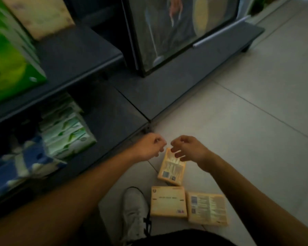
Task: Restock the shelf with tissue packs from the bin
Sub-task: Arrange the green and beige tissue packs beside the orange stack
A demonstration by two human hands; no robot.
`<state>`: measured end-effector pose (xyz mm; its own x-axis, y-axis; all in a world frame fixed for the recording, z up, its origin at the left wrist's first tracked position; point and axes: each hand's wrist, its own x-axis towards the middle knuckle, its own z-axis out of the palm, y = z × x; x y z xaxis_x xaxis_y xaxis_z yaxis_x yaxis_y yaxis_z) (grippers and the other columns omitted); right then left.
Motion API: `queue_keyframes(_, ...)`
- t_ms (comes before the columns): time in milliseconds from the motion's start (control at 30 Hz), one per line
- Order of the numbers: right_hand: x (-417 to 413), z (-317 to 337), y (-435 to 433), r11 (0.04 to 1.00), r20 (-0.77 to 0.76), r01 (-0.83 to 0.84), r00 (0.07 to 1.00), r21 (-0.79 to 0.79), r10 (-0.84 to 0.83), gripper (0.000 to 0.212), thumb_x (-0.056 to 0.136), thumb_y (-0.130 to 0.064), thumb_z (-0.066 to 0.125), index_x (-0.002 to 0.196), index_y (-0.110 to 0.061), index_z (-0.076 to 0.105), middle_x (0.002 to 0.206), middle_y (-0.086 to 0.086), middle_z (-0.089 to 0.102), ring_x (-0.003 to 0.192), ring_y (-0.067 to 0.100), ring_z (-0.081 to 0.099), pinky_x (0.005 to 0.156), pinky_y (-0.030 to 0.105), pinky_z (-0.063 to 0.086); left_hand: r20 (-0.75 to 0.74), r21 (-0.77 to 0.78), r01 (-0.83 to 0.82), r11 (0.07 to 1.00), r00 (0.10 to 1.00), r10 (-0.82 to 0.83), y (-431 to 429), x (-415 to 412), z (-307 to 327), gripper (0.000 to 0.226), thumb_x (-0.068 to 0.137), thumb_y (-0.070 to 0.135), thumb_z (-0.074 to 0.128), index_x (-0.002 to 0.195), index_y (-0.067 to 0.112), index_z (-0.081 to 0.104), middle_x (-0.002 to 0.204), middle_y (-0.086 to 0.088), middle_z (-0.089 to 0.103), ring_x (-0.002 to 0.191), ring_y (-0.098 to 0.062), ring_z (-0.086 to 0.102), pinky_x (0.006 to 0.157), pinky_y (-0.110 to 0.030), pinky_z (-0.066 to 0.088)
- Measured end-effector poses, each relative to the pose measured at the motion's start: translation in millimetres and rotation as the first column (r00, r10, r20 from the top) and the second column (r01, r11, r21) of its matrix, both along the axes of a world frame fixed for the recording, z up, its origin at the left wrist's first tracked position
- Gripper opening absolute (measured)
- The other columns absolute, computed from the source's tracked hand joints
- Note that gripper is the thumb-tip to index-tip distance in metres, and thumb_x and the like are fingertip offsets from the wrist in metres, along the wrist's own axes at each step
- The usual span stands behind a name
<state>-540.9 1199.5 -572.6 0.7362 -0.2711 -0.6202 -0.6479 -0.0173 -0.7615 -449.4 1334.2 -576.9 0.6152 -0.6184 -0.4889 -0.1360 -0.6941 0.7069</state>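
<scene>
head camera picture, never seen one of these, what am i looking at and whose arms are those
No machine here: a person wears a camera on the head, looking down at their own arms. The left hand and right hand hover, fingers loosely curled, over the far tissue pack on the tiled floor, gripping nothing. The near left pack and near right pack lie closer, beside a white shoe. The dark shelf at left holds green packs and blue packs.
</scene>
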Motion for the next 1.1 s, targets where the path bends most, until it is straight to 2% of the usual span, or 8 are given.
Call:
queue_keyframes(100,1,-61,-1,0.996,-0.093,0.046,0.994,-0.077,-0.053,0.019,0.092,-0.021,0.058,0.101,-0.006,0.064,0.093,0.011,0.066,0.076,0.023,0.06,0.067,0.032,0.049,-0.061,0.096,0.013,0.995,0.998,-0.007,-1,-3,-64,0.01,0.09,0.021,0.055,0.082,0.023,0.059,0.085,-0.005,0.066,0.073,-0.02,0.063,0.076,-0.04,0.055)
queue_keyframes(167,-4,-96,3,0.96,-0.16,0.03,0.984,-0.277,-0.077,0.013,0.087,-0.031,0.063,0.091,-0.018,0.063,0.096,0.005,0.068,0.09,0.026,0.065,0.082,0.037,0.053,-0.06,0.18,0.07,0.981,0.996,-0.06,-2,-5,-93,0.006,0.087,0.024,0.059,0.091,0.023,0.054,0.088,-0.002,0.062,0.08,-0.021,0.062,0.077,-0.039,0.053)
queue_keyframes(267,-14,-128,13,0.918,-0.247,0.025,0.96,-0.397,-0.133,0.031,0.086,-0.033,0.066,0.101,-0.018,0.043,0.098,0.002,0.06,0.094,0.027,0.063,0.08,0.037,0.051,-0.074,0.256,0.067,0.964,0.996,-0.05,-3,-8,-123,0.026,0.086,0.024,0.063,0.102,0.018,0.042,0.093,-0.002,0.058,0.087,-0.02,0.06,0.072,-0.035,0.047)
queue_keyframes(467,-12,-157,15,0.947,-0.237,0.123,0.951,-0.298,-0.198,0.064,0.077,-0.021,0.077,0.124,-0.018,0.033,0.121,0.014,0.054,0.1,0.031,0.063,0.083,0.045,0.056,-0.148,0.251,0.034,0.967,0.989,0.003,2,-18,-162,0.052,0.083,0.027,0.069,0.126,0.016,0.042,0.121,-0.007,0.058,0.103,-0.023,0.06,0.09,-0.043,0.051)
queue_keyframes(667,-8,-155,13,0.968,-0.301,0.137,0.933,-0.211,-0.198,0.059,0.079,-0.019,0.074,0.123,-0.017,0.033,0.118,0.014,0.06,0.102,0.033,0.063,0.086,0.052,0.054,-0.264,0.23,-0.109,0.967,0.949,0.17,-2,-21,-156,0.043,0.092,0.015,0.059,0.13,0.016,0.039,0.123,-0.005,0.057,0.105,-0.021,0.06,0.09,-0.04,0.052)
queue_keyframes(800,-6,-130,17,0.979,-0.287,0.2,0.936,-0.038,-0.203,0.061,0.082,-0.01,0.069,0.129,-0.014,0.031,0.118,0.011,0.058,0.101,0.028,0.064,0.08,0.046,0.058,-0.341,0.218,-0.148,0.965,0.914,0.218,9,-22,-129,0.047,0.094,0.013,0.055,0.133,0.017,0.028,0.123,-0.006,0.053,0.109,-0.024,0.058,0.092,-0.045,0.052)
queue_keyframes(933,-4,-93,25,0.972,-0.188,0.214,0.963,0.101,-0.193,0.046,0.082,-0.015,0.071,0.118,-0.016,0.043,0.106,0.008,0.063,0.088,0.02,0.066,0.063,0.034,0.055,-0.335,0.135,-0.245,0.96,0.901,0.277,28,-18,-92,0.042,0.094,0.011,0.056,0.123,0.019,0.028,0.099,0.001,0.051,0.086,-0.015,0.06,0.069,-0.031,0.056)
queue_keyframes(1100,1,-28,33,0.946,-0.134,0.249,0.965,0.207,-0.224,0.049,0.087,-0.041,0.063,0.124,-0.018,0.041,0.11,0.005,0.061,0.094,0.02,0.061,0.064,0.033,0.051,-0.221,0.022,-0.259,0.966,0.941,0.257,49,-12,-41,0.061,0.086,0.012,0.067,0.137,0.017,0.034,0.121,-0.006,0.051,0.102,-0.023,0.06,0.076,-0.035,0.055)
